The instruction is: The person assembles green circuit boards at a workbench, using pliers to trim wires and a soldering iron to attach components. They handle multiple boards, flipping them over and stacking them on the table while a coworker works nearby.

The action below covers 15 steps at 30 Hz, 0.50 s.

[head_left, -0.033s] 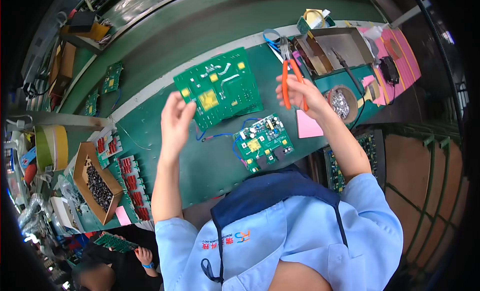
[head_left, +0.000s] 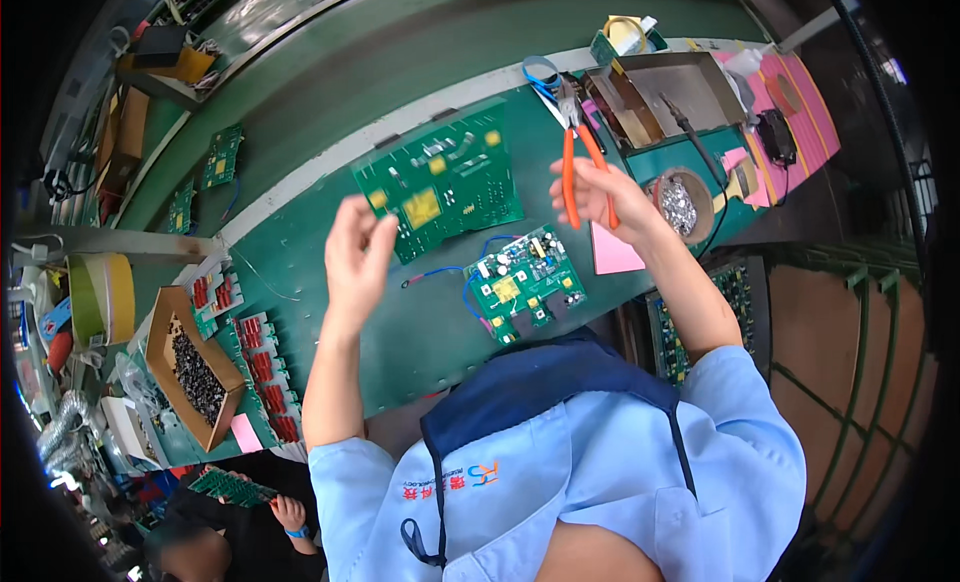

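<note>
Nearest, the person's light blue shirt (head_left: 620, 457) carries a chest print (head_left: 462, 479): red characters beside an orange and blue emblem. Ahead on the green bench (head_left: 400, 347) lies 1 smaller circuit board (head_left: 530, 300) with blue leads and dense parts; its fine markings are too small to read. A pink pad (head_left: 618, 250) lies to its right. The left hand (head_left: 358, 252), reaching forward with the thumb toward the inside, grasps the left edge of 1 large green board (head_left: 465, 190), just beyond the smaller one; blur hides any lettering there. The right hand (head_left: 622, 202), angled inward with fingers curled, grips orange-handled pliers (head_left: 568, 177), their 2 handles spread and nose pointing away. Farther right sits a metal tray (head_left: 690, 77).
</note>
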Tool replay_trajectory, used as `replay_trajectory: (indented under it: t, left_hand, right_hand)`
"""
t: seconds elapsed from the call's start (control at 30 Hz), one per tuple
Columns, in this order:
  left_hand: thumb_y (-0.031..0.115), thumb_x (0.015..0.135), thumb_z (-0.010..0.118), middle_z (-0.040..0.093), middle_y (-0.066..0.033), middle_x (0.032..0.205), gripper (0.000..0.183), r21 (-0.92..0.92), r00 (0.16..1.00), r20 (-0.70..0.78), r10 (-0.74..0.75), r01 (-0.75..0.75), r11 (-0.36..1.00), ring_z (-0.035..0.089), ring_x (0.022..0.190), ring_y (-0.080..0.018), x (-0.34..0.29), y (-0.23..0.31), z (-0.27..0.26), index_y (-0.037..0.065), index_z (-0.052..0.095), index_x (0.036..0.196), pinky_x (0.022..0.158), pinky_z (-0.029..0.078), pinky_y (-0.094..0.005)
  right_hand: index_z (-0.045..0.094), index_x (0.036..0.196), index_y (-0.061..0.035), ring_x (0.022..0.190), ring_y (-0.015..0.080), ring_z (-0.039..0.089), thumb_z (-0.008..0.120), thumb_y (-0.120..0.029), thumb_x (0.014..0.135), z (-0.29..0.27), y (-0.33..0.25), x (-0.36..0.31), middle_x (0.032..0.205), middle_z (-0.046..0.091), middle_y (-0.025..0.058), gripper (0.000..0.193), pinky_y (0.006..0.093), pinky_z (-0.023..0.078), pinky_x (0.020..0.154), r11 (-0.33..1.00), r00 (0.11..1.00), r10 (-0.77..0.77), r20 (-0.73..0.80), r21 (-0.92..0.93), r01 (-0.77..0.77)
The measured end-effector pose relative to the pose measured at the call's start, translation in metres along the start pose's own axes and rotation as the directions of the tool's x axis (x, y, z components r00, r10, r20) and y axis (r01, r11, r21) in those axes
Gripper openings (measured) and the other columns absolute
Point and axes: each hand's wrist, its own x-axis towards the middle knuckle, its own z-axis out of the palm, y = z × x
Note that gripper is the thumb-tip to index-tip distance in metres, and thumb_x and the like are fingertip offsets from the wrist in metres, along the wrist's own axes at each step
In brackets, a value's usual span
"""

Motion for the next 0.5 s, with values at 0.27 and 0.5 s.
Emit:
replay_trajectory:
  t: [0.27,0.5]
  left_hand:
    - [0.007,0.067,0.057,0.058,-0.0094,0.092,0.013,0.339,0.507,0.421,0.752,-0.857,0.389,0.055,0.091,-0.0236,-0.03,-0.014,0.037,0.005,0.056,0.08,0.08,0.044,-0.039]
    - [0.001,0.058,0.062,0.056,-0.0097,0.088,0.022,0.332,0.599,0.389,0.7,-0.8,0.5,0.055,0.081,-0.0246,-0.053,-0.052,0.058,0.005,0.054,0.079,0.068,0.045,-0.0359]
  right_hand:
    - [0.047,0.105,-0.0021,0.073,0.0122,0.051,0.056,-0.018,0.076,0.008,0.016,-0.042,0.086,0.052,0.004,0.034,0.0257,0.041,0.066,1.0,0.999,0.008,-0.043,0.012,-0.008]
    - [0.049,0.102,-0.0001,0.081,0.0132,0.052,0.059,-0.005,0.069,-0.007,0.056,-0.069,0.086,0.054,0.0054,0.035,0.0259,0.04,0.075,0.779,0.987,-0.16,-0.022,-0.617,0.113]
